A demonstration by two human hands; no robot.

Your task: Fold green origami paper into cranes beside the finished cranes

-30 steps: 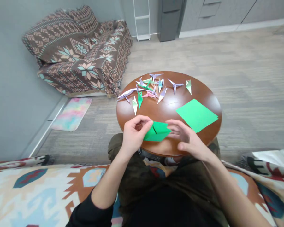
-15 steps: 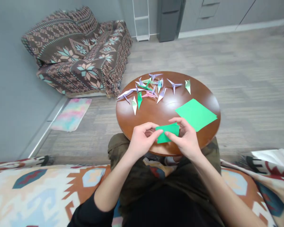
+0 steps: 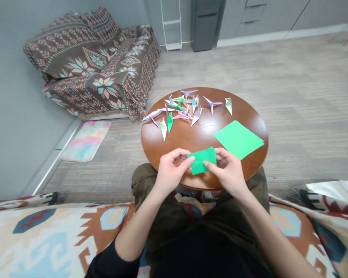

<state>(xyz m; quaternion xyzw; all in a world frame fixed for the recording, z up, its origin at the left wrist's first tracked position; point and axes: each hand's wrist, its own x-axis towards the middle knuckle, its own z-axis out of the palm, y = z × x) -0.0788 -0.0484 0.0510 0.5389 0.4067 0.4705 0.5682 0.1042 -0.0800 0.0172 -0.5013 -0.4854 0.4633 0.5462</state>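
Note:
A folded green sheet of paper (image 3: 203,160) is held up over the near edge of the round table, between both hands. My left hand (image 3: 174,168) pinches its left end, thumb in front and fingers behind. On the right end, my right hand (image 3: 227,168) grips it with the thumb pressed on the face; its other fingers are partly hidden behind the paper. Just beyond my right hand lie flat green paper sheets (image 3: 238,138), slightly fanned. Several folded paper cranes (image 3: 179,105) in purple, green, pink and white cluster at the table's far left.
The brown round table (image 3: 197,137) stands against my knees. One pale green crane (image 3: 229,105) sits apart at the far side. A patterned covered sofa (image 3: 104,73) is at the far left, with a pastel mat (image 3: 87,141) on the floor before it.
The right hand's index finger has come down from above the paper's top edge to behind its right end. The paper is tilted slightly more, its right side higher.

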